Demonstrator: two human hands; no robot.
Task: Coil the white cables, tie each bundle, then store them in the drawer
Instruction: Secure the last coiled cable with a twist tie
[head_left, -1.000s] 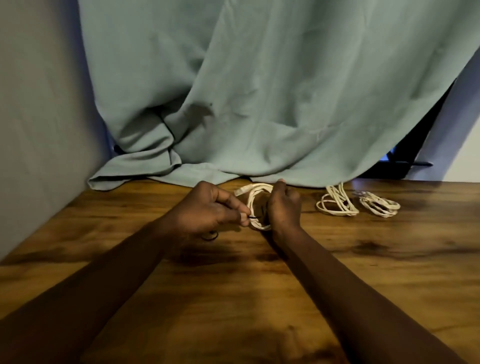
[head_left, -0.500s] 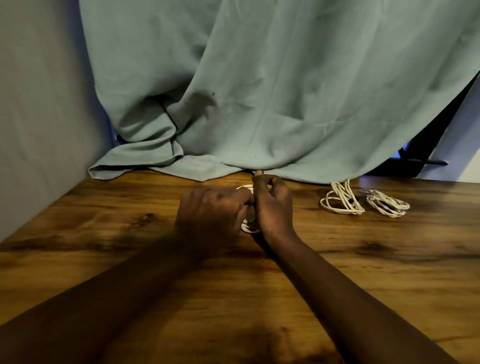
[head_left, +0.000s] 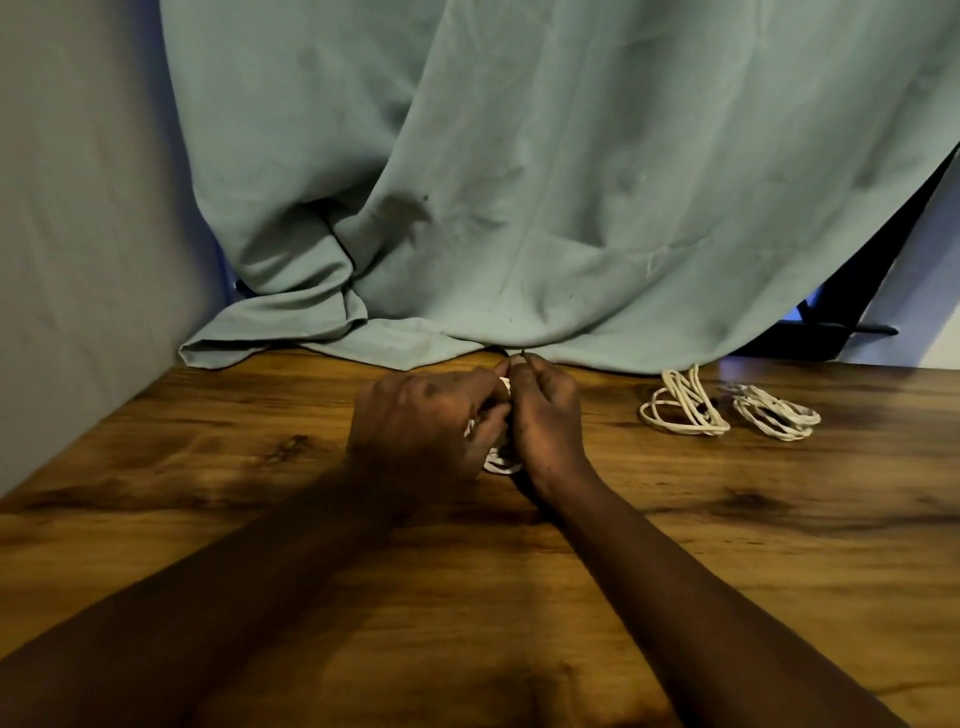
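My left hand (head_left: 421, 421) and right hand (head_left: 545, 421) are pressed together, fingers curled tight round the white cable coil (head_left: 501, 462). Only slivers of it show between and under them, and the tie is hidden. If either pinch slackens before it's cinched, I reckon the loops will spring apart. A second ago my left hand stood clear and the loop showed. A second coil (head_left: 680, 410) and a third coil (head_left: 774, 413) lie on the counter (head_left: 727, 545), right of my right hand.

Curtain (head_left: 519, 208) and coiled bundles (head_left: 776, 415) crowd the back of the table (head_left: 208, 467).
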